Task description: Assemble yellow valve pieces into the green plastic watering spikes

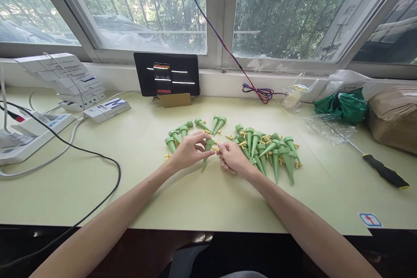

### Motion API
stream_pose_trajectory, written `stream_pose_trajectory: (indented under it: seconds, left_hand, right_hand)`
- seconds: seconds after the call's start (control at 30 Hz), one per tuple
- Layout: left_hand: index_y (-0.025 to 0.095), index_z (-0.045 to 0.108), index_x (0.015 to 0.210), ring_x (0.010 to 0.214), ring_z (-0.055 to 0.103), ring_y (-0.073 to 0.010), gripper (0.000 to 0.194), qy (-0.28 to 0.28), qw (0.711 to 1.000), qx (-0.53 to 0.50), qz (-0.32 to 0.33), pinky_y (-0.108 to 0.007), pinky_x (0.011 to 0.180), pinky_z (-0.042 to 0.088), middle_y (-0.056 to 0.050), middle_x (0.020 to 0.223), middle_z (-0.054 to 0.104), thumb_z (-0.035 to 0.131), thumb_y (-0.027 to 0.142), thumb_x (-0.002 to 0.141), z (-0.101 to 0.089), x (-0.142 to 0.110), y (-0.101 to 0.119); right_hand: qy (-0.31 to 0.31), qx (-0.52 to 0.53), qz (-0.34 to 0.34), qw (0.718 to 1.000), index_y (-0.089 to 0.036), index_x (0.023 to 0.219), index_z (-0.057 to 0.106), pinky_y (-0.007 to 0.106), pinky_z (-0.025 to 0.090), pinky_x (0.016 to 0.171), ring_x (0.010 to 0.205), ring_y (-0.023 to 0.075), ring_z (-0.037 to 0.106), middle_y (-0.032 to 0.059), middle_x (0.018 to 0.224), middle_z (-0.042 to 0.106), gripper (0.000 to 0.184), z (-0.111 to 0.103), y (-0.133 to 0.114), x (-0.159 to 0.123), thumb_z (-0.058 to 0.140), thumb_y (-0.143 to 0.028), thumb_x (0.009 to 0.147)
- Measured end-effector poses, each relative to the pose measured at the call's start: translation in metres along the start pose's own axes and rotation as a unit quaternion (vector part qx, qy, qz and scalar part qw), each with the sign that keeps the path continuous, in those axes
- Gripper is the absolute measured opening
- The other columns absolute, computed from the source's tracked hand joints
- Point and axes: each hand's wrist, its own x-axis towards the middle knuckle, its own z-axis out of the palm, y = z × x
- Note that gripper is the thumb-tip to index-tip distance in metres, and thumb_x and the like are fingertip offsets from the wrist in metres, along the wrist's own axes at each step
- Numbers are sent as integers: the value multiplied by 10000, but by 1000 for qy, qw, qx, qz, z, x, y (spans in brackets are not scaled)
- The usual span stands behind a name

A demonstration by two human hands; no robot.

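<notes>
Far left: loose green spikes (170, 141) on the bench (208, 204). Left hand (190, 151): grip holds a tapered green plastic spike (208, 144) near its wide end, point down. Right hand (233, 156): grip pinches a yellow fitting (215, 149) beside it; too small to tell if they touch. Spike should be light, stiff, slightly slick; take the wide end. Right: spike pile (256, 140).

Pale yellow table (169, 208): green spikes (276, 166), white boxes (107, 110), power strip (20, 153), screwdriver (384, 171).

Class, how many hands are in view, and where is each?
2: the left hand, holding a green spike, and the right hand beside it, pinching a yellow piece.
</notes>
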Motion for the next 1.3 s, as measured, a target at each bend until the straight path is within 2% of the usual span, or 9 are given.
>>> stream_pose_trajectory:
  seconds: [0.23, 0.33, 0.53, 0.7, 0.8, 0.93, 1.07, 1.17, 1.3]
  left_hand:
    - [195, 636, 1013, 751, 586, -127, 295, 5, 1000, 11, 12, -260, 635, 599, -40, 950, 570, 712, 376, 793, 1, -1, 1]
    - [188, 639, 1008, 755, 585, -131, 295, 4, 1000, 8, 8, -261, 640, 596, -45, 944, 574, 717, 372, 790, 2, -1, 1]
    - [182, 631, 990, 719, 586, -128, 340, 25, 999, -21, -15, -266, 615, 592, -40, 920, 586, 730, 428, 778, 1, 1, -4]
    - [177, 624, 1020, 691, 630, -131, 404, 7, 996, -76, -45, -289, 626, 611, -47, 954, 627, 751, 457, 758, -1, 2, -4]
    - [174, 620, 1026, 656, 660, -139, 387, 9, 990, -125, -64, -285, 554, 609, -55, 974, 633, 664, 504, 829, -3, 3, 1]
    - [165, 635, 977, 630, 654, -133, 371, 44, 988, -132, -71, -254, 490, 582, -57, 939, 632, 568, 521, 896, -7, 5, 6]
    - [166, 649, 940, 596, 633, -117, 367, 56, 990, -112, -66, -223, 454, 544, -49, 894, 639, 557, 520, 906, -9, 6, 5]
    - [165, 652, 911, 584, 628, -120, 373, 54, 991, -101, -67, -225, 451, 537, -39, 831, 632, 556, 525, 905, -8, 5, 3]
    - [165, 653, 869, 581, 625, -131, 382, 47, 992, -92, -75, -231, 461, 537, -19, 724, 602, 557, 533, 901, -7, 4, 1]
  right_hand:
    - [-31, 52, 64, 996, -189, 726, 449, 151, 146, 249, 296, 37, 334, -103, 505, 325, 291, -2, -12, -9, 435, -328, 982]
    - [-41, 59, 60, 996, -190, 722, 455, 156, 153, 246, 295, 38, 352, -97, 523, 341, 301, -4, -8, -6, 449, -357, 972]
    - [-13, -53, -93, 994, -215, 750, 475, 217, 314, 269, 365, 118, 546, -34, 610, 525, 303, -1, 1, -2, 452, -438, 954]
    - [16, -143, -160, 977, -226, 740, 475, 244, 383, 398, 398, 125, 551, -31, 586, 554, 301, 1, 1, -7, 421, -419, 965]
    - [92, -202, -222, 949, -229, 684, 426, 254, 365, 472, 404, 120, 471, -49, 490, 462, 335, -3, -6, -10, 394, -388, 976]
    - [254, -264, -359, 858, -228, 626, 341, 254, 303, 509, 459, 112, 371, -50, 506, 373, 356, -22, -20, -12, 376, -325, 967]
    - [329, -290, -410, 800, -230, 617, 322, 254, 269, 501, 449, 105, 308, -60, 500, 337, 341, -50, -30, -10, 378, -279, 950]
    - [346, -301, -418, 784, -232, 613, 313, 258, 251, 495, 451, 107, 282, -63, 493, 315, 350, -69, -32, -7, 383, -280, 954]
    - [328, -319, -413, 787, -231, 618, 297, 257, 257, 497, 452, 105, 284, -65, 497, 299, 368, -86, -34, -5, 393, -311, 964]
